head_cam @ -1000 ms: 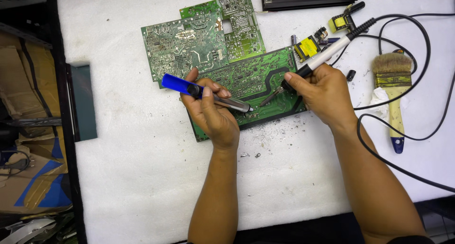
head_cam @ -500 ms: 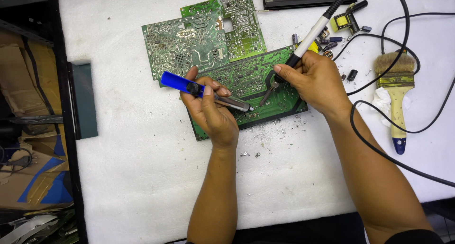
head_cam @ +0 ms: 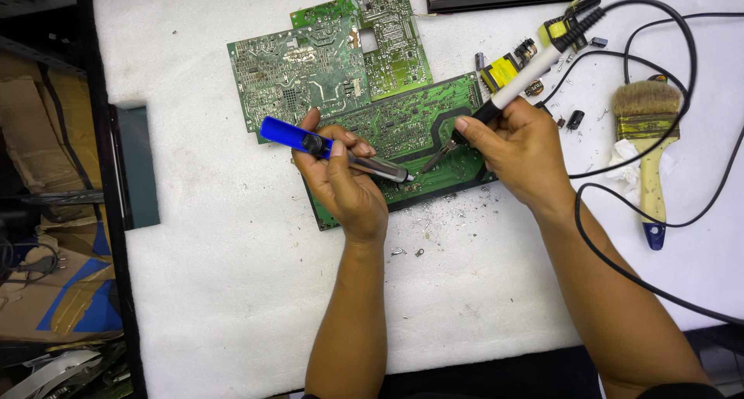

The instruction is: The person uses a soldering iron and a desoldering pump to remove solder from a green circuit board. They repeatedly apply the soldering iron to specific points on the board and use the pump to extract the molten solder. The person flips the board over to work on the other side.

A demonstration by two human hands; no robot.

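Green circuit boards on white foam matting — two bare hands at work with solder tools.

The left hand (head_cam: 341, 178) is closed around a blue-and-silver desoldering pump (head_cam: 333, 148), its nozzle resting on the nearer green circuit board (head_cam: 403, 127); the right hand (head_cam: 515, 147) grips a white-handled soldering iron (head_cam: 515, 81), tip angled down to the same board. Done well, I judge, the iron tip and pump nozzle meet at one joint, both held steady. Counted: two boards, the second green circuit board (head_cam: 325, 65) lying behind; one pump, one iron, one wooden-handled paintbrush (head_cam: 649, 147) — and several loose components.
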